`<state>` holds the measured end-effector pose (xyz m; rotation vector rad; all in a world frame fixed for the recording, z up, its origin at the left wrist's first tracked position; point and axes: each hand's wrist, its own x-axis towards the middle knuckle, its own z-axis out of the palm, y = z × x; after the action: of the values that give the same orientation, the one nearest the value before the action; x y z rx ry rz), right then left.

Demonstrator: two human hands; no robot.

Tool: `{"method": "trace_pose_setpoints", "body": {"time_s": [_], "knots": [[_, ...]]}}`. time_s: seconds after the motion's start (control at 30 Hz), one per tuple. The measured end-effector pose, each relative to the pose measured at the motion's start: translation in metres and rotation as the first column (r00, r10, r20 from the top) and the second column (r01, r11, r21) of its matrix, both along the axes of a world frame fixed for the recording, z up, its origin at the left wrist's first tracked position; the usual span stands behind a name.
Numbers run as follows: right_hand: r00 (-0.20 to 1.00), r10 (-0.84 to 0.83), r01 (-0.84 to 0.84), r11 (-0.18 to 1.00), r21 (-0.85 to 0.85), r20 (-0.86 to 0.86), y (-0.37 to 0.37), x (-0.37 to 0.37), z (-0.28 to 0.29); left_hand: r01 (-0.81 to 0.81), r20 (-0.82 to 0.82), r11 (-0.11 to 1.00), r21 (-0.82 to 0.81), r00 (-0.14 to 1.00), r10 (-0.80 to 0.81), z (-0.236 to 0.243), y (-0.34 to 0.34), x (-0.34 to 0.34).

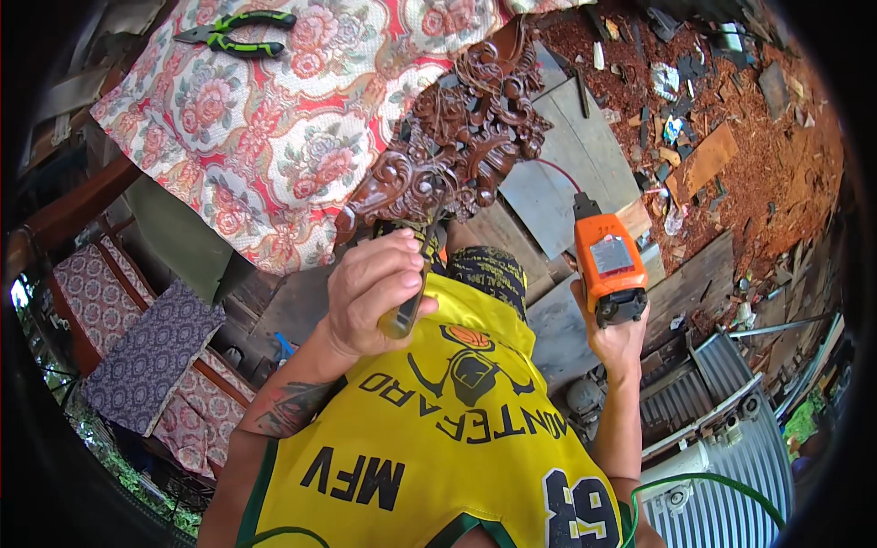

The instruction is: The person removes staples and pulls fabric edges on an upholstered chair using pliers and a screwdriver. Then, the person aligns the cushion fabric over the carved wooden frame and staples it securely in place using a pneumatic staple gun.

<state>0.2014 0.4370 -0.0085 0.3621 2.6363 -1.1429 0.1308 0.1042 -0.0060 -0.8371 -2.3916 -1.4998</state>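
My left hand (373, 290) is wrapped round the dark handle of a slim hand tool (402, 318) whose end looks yellowish. Its far end meets the near edge of a glossy brown carved wooden piece (475, 128), cut in scrolls and leaves, and the tip is hard to make out. On the right, my right hand (614, 342) grips an orange boxy device (608, 258) with black ends and a label. From its black top a thin red cord (554, 168) runs toward the carving. Green-and-black pliers (237, 34) lie on the floral cloth, away from both hands.
A red-and-white floral cloth (265, 137) covers the surface at upper left. Grey boards (571, 169) lie beyond the carving. Reddish ground with scattered scraps (722, 155) spreads at right, near corrugated metal sheets (722, 493). Patterned cushions (151, 356) rest at left.
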Motion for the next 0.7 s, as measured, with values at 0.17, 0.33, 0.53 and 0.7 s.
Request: {"method": "trace_pose_setpoints", "body": {"time_s": [0.17, 0.33, 0.53, 0.7], "knots": [[0.996, 0.085, -0.085, 0.995, 0.045, 0.02, 0.007, 0.014, -0.003, -0.282, 0.059, 0.861, 0.423, 0.957, 0.284, 0.042, -0.007, -0.017], [0.993, -0.12, 0.121, 0.989, -0.082, 0.017, -0.016, 0.004, 0.004, -0.765, 0.23, 0.641, -0.061, 0.614, 0.755, 0.087, -0.071, -0.141], [0.999, 0.042, -0.043, 0.996, -0.074, -0.016, -0.017, 0.007, -0.002, -0.717, -0.333, 0.07, -0.694, 0.406, 0.851, 0.031, -0.198, -0.261], [0.986, 0.14, -0.139, 0.99, 0.016, -0.09, -0.019, 0.004, 0.0, -0.681, -0.368, 0.084, -0.728, 0.491, 0.789, 0.011, -0.194, -0.276]]}}
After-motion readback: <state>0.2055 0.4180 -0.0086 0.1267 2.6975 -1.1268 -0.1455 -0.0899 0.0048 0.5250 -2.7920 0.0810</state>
